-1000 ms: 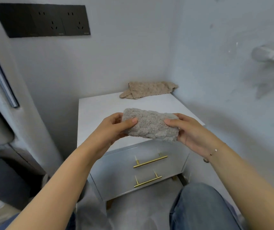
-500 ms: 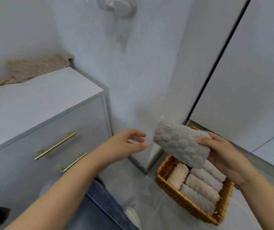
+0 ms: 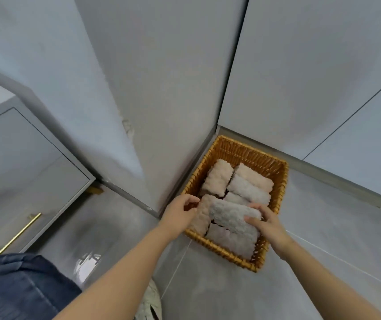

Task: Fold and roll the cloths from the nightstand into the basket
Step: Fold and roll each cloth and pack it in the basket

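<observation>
A woven amber basket stands on the floor in the corner, holding several rolled cloths in beige and grey. My right hand grips a grey rolled cloth by its right end, low over the basket's near half and lying across the rolls below. At the basket's left rim is my left hand, its bent fingers against a beige roll without gripping it. Another grey roll lies under the held one.
The nightstand's front with a gold handle is at the left; its top is out of view. A wall corner juts out just left of the basket. Pale cabinet doors stand behind it. My jeans-clad knee is at lower left.
My view swung right and down from the nightstand to the basket. The left hand let go of the grey roll; the right hand carried it down into the basket, and the left hand reached the rim.
</observation>
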A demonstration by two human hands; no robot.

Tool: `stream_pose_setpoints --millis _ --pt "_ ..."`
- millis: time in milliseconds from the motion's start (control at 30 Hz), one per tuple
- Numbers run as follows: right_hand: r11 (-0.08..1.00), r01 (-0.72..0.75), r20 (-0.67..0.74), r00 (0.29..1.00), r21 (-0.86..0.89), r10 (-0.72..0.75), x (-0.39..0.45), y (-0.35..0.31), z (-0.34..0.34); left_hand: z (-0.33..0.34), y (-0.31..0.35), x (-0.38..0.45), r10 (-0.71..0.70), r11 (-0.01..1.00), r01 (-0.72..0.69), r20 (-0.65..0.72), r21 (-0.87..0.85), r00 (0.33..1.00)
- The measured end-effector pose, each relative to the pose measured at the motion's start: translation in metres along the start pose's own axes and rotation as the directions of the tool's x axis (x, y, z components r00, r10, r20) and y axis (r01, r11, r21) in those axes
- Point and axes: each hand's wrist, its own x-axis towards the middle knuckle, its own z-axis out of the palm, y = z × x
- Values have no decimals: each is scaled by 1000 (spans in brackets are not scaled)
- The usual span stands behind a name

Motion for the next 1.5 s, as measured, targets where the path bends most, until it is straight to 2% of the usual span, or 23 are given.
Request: stream_pose_setpoints --millis 133,200,267,367,500,567,633,667,767,867,1033,1100,1267,1400,1500 --pt "967 -52 111 990 -248 81 10 30 5 17 -37 8 -44 992 30 109 124 993" --pt "885 -4 173 980 -465 95 12 41 7 21 -49 14 -87 990 71 133 125 987" --pt "799 69 221 972 -597 81 14 46 9 22 -54 19 -113 991 102 119 92 987" --pt "773 98 292 949 -627 116 21 45 7 26 -59 26 -117 990 106 120 89 986" --pt "749 130 381 908 -650 173 27 44 -4 38 -59 27 -64 984 37 158 173 985" --pt "657 168 377 907 -734 189 31 49 -2 46 -55 26 -29 979 -14 204 204 978" --pt "522 198 346 916 -830 202 35 53 5 56 -53 25 -15 973 -49 272 224 962" --pt "467 216 325 931 -858 167 36 55 9 61 -51 23 -26 972 -47 309 228 951" --pt "475 235 253 967 -848 -26 30 59 17 77 -47 19 -121 975 35 390 220 913" --pt "427 266 199 960 -864 -196 17 65 22 89 -44 18 -171 968 77 403 239 899" --pt "386 193 135 976 -902 -171 8 71 24 96 -36 15 -220 942 85 406 325 887" --pt "417 167 114 982 -893 -149 6 65 25 89 -34 14 -228 941 97 395 324 890" --pt "626 175 76 980 -760 -182 -11 36 19 60 -15 10 -211 954 132 291 269 933" --pt "802 146 46 988 -579 -147 -29 -12 18 27 16 -8 -133 985 112 162 130 978" --pt "878 185 70 983 -442 -171 -44 -49 19 1 36 -31 -79 997 78 104 20 991"
